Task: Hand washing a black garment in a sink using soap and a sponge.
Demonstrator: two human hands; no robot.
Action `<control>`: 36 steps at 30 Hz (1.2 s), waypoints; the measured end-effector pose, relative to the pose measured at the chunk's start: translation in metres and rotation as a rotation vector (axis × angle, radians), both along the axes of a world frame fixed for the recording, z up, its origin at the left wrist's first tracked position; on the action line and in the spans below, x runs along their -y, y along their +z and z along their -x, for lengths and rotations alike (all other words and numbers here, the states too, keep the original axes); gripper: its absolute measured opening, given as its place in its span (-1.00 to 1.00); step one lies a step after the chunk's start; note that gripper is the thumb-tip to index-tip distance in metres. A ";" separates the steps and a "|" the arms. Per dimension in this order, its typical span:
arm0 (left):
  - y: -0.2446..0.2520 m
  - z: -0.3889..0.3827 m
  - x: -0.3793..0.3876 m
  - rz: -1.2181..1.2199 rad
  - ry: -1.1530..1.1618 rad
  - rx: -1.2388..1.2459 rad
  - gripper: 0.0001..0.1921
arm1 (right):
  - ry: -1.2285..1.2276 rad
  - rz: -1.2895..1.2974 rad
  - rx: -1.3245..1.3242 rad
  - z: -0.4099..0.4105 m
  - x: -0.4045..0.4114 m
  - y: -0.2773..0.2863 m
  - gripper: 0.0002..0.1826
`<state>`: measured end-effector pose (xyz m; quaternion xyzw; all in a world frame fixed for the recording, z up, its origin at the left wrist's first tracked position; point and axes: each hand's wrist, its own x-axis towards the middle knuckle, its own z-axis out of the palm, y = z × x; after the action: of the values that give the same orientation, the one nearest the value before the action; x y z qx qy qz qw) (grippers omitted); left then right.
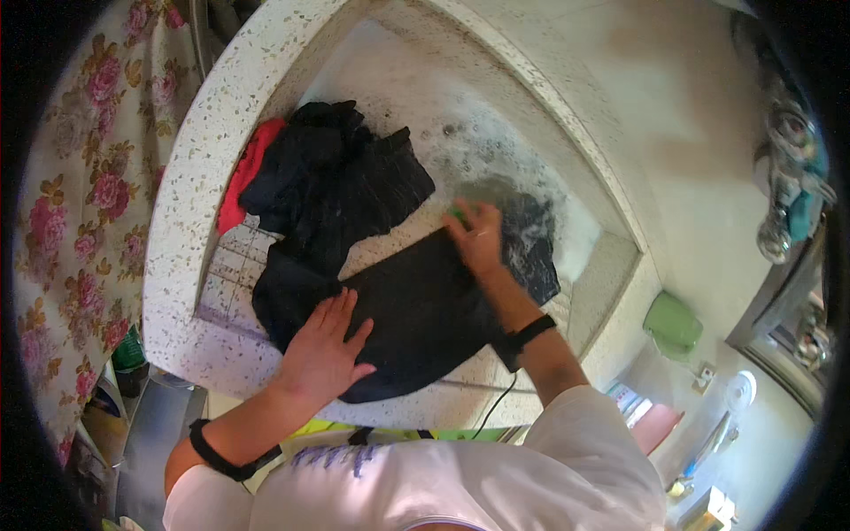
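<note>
A dark garment (412,318) lies spread over the front of a speckled terrazzo wash basin (186,219). My left hand (325,345) rests on the cloth's left part, its fingers apart and nothing in its grip. Farther right, my right hand (477,235) is closed around a small green object (458,214), mostly covered by my fingers, at the garment's far edge. Blur keeps me from telling what it is. The garment's right end (531,245) is wet and streaked with foam. More black cloth (332,172) is bunched on the left, partly covering a red cloth (249,176).
Soapy water with bubbles (478,136) covers the basin's far floor. A raised terrazzo rim surrounds it. A floral curtain (86,219) hangs at left. On the right are a metal faucet (773,245) and a green container (672,324) by the wall.
</note>
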<state>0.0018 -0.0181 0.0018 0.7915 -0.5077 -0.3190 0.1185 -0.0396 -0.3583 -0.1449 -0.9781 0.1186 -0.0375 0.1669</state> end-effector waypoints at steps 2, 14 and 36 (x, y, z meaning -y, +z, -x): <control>-0.002 -0.003 -0.001 0.032 0.020 -0.003 -0.31 | -0.286 0.050 -0.288 -0.004 0.062 -0.026 -0.39; -0.008 0.008 -0.007 0.034 0.022 0.049 -0.31 | 0.131 -0.185 -0.350 -0.023 0.002 0.043 -0.43; -0.008 0.005 0.012 0.109 -0.070 -0.001 -0.36 | -0.412 -0.446 0.029 0.014 0.073 0.002 -0.53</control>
<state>-0.0031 -0.0305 -0.0064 0.7655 -0.5517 -0.2951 0.1502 -0.0534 -0.4314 -0.1426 -0.8720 0.3175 -0.0576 0.3681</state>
